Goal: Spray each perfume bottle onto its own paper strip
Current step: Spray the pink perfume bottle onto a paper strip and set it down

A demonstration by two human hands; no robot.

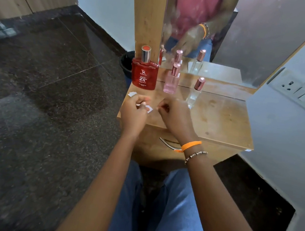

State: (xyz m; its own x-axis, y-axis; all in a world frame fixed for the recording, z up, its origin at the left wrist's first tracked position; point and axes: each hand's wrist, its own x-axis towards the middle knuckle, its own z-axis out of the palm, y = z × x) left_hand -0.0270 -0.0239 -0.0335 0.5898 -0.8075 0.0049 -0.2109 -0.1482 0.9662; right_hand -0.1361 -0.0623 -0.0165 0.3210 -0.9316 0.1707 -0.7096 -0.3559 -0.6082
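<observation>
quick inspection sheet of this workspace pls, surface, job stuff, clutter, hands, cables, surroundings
surface: wooden dresser top, stained in patches, mirror behind it
job's things: red perfume bottle, pink bottle and clear bottle stand upright, caps on; one paper piece lies at the left edge, another paper piece sits between the hands
clutter: nothing seen
hands: left hand and right hand both curled over the paper near the front edge; exact grip too blurred to tell
cables: nothing seen
surroundings: dark stone floor, wall socket panel on the right, dark bin by the dresser
</observation>
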